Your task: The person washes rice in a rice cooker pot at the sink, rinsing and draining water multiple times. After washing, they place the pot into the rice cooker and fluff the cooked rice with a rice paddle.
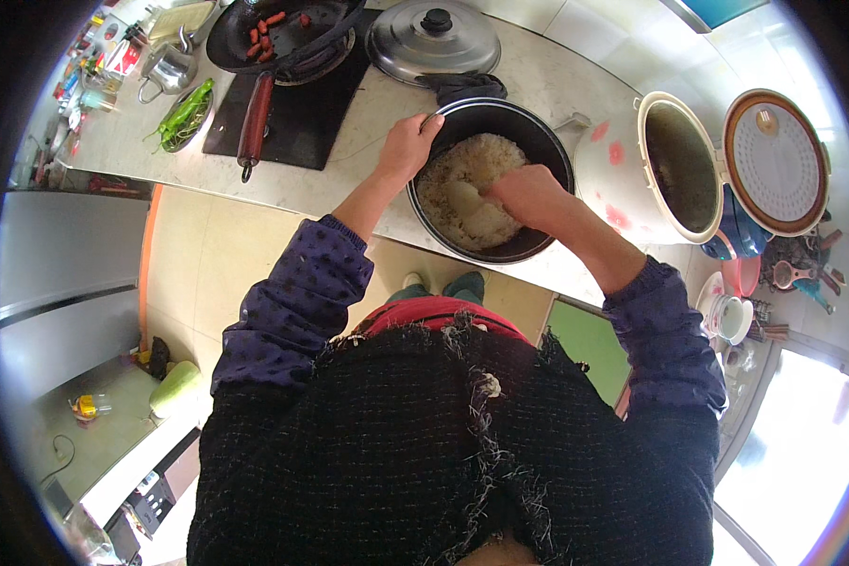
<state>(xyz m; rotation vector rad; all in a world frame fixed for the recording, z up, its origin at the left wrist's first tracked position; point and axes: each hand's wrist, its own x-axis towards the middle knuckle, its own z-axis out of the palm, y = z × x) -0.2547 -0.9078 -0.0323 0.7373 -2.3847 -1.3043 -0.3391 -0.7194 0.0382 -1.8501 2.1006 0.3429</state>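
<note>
A dark cooking pot [541,134] with a metal rim stands at the counter's front edge, with cooked rice [492,152] inside. My left hand [407,145] grips the pot's rim at its upper left, thumb over the edge. Inside the pot, my right hand [530,194] is closed around a pale rice paddle [465,198], whose rounded blade rests on the rice. The paddle's handle is hidden in my fist. Just behind the pot lies a dark cloth [467,88].
A white rice cooker [608,177] with its lid [777,163] raised stands right of the pot. To the left, a wok [233,35] holding red pieces sits on a black cooktop [297,134]. A steel lid [403,42], green peppers [187,110] and a metal kettle [168,68] share the counter.
</note>
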